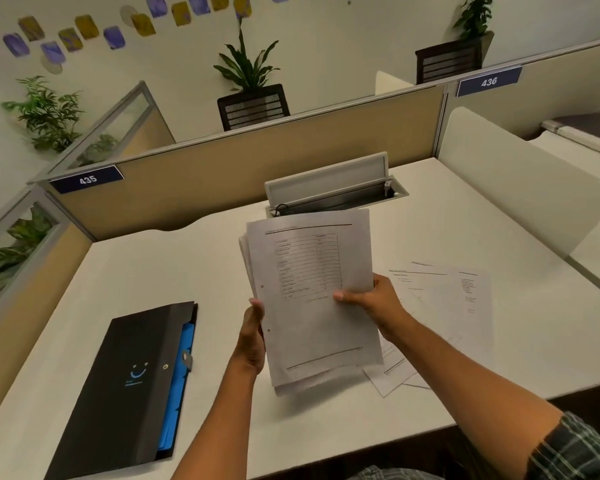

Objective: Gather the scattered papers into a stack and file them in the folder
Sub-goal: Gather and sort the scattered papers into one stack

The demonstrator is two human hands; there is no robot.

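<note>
Holding paper stack (312,299) near-upright, long axis vertical.

Warm dim indoor light, soft shadows, wide-angle bending at edges

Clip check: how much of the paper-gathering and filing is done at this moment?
Partly gathered. Both the left hand and right hand hold a stack of white printed sheets above the white desk. Several loose white sheets lie on the desk to the right, not yet collected. The black folder with blue dividers lies closed on the left, so filing has not begun.
</note>
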